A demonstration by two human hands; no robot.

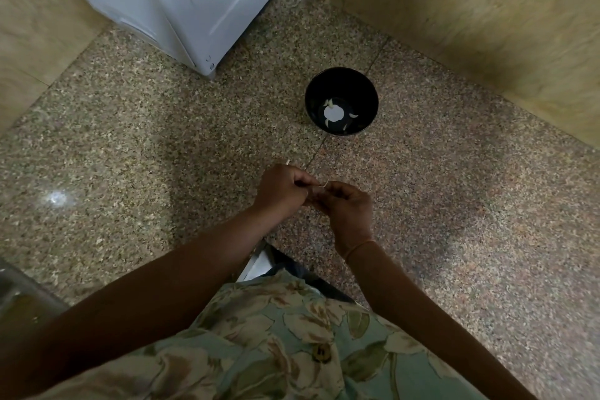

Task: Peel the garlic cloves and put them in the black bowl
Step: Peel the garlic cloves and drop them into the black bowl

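A black bowl stands on the speckled granite counter, beyond my hands and a little to the right. A few pale peeled garlic cloves lie in its bottom beside a bright white reflection. My left hand and my right hand meet in front of me, fingers curled. Together they pinch a small garlic clove between the fingertips; most of the clove is hidden, and a thin strip of pale skin sticks up at the join.
A white appliance stands at the back left. Beige tiled walls close the corner at the back and right. A metal sink edge shows at the lower left. A small pale scrap lies just beyond my left hand.
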